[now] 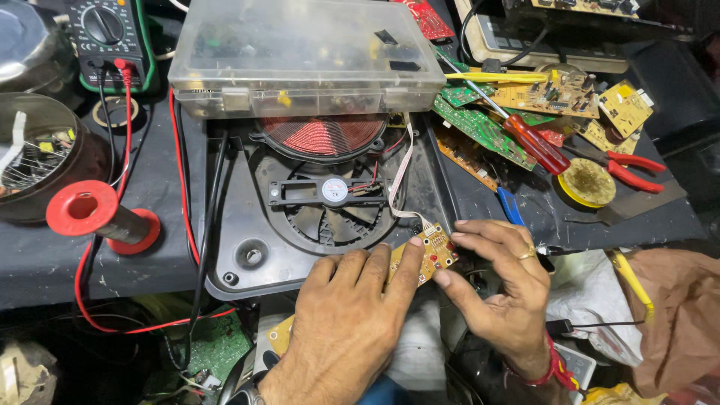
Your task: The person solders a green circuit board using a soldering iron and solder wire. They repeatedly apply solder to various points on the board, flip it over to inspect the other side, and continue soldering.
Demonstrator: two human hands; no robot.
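Low in the middle of the frame, my left hand (346, 315) lies flat, its fingers pressing a small yellow board (429, 253). My right hand (504, 289) pinches the board's right edge between thumb and fingers. A ribbon cable (397, 180) runs from the board up to the open cooker base (247, 247), beside its fan (334, 193) and copper coil (324, 135).

There were two hands, the left hand (341, 322) and the right hand (499, 289), one small circuit board (431, 251) between them, one multimeter (112, 37) at eleven o'clock, one red spool (101, 217) at nine, and two screwdrivers, one red-handled (536, 144), one yellow-handled (495, 77), at one o'clock.
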